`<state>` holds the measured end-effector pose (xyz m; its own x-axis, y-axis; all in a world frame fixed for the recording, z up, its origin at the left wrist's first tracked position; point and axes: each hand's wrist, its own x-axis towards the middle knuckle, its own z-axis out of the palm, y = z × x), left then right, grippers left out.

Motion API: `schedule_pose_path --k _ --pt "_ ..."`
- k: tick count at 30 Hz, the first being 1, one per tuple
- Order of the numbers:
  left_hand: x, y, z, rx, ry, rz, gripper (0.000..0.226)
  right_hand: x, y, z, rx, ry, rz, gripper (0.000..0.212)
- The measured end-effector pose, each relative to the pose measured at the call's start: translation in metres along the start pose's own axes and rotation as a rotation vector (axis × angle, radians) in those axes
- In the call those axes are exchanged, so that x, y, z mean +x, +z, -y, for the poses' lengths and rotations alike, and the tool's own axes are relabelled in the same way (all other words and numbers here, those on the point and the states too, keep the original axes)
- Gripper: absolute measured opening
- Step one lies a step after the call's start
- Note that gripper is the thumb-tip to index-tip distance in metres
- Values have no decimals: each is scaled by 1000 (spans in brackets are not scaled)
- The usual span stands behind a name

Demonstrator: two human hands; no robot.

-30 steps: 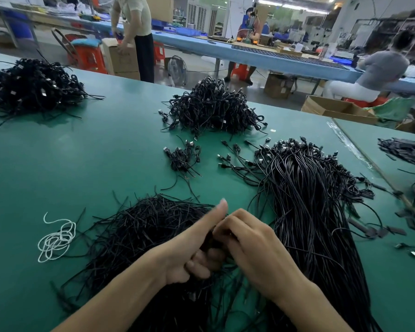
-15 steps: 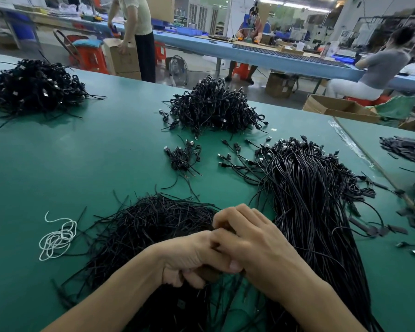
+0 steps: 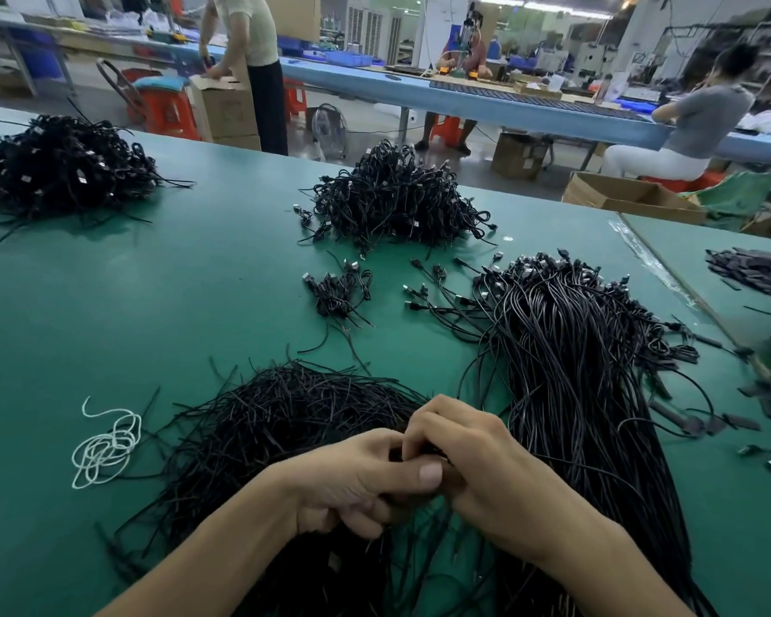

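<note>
My left hand (image 3: 357,478) and my right hand (image 3: 477,465) meet at the near middle of the green table (image 3: 152,305), fingers curled together round a small black cable bundle (image 3: 419,452) that is mostly hidden between them. Under and left of the hands lies a heap of short black twist ties (image 3: 286,416). To the right, a long sheaf of straight black cables (image 3: 575,371) runs toward me, plugs at its far end.
Coiled cable piles sit at the far middle (image 3: 397,198) and far left (image 3: 63,167); a small tied group (image 3: 339,291) lies between. A white string tangle (image 3: 105,447) lies at the left. Black strips (image 3: 757,269) are at the right. People work at benches beyond.
My left thumb, raised straight a second ago, has folded down over the bundle. Both hands have closed tighter together on it and stayed in the same place.
</note>
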<state>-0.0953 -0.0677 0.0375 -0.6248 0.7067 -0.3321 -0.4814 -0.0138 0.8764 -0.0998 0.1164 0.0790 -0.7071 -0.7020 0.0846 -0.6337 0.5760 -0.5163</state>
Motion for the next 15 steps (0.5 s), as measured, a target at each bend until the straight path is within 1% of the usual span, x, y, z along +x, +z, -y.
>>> schedule_pose_path --k 2,4,5,7,9,10,15 --pt "0 1 -1 81 -18 12 35 0 -1 1 10 2 15 12" --pt "1 4 -3 198 -62 8 22 -1 -1 4 -23 -2 46 10" --pt "1 5 -3 253 -90 7 19 -1 0 6 -58 -7 59 11" --pt "3 7 -3 334 -135 -10 26 -2 2 10 -131 -15 73 9" --pt "4 8 -2 367 -152 -33 32 -1 4 12 -173 -1 74 8" --pt "5 8 -2 378 -155 -45 32 -1 4 12 -193 4 70 8" --pt "9 7 -3 417 -153 -97 15 2 6 14 -220 27 62 10"
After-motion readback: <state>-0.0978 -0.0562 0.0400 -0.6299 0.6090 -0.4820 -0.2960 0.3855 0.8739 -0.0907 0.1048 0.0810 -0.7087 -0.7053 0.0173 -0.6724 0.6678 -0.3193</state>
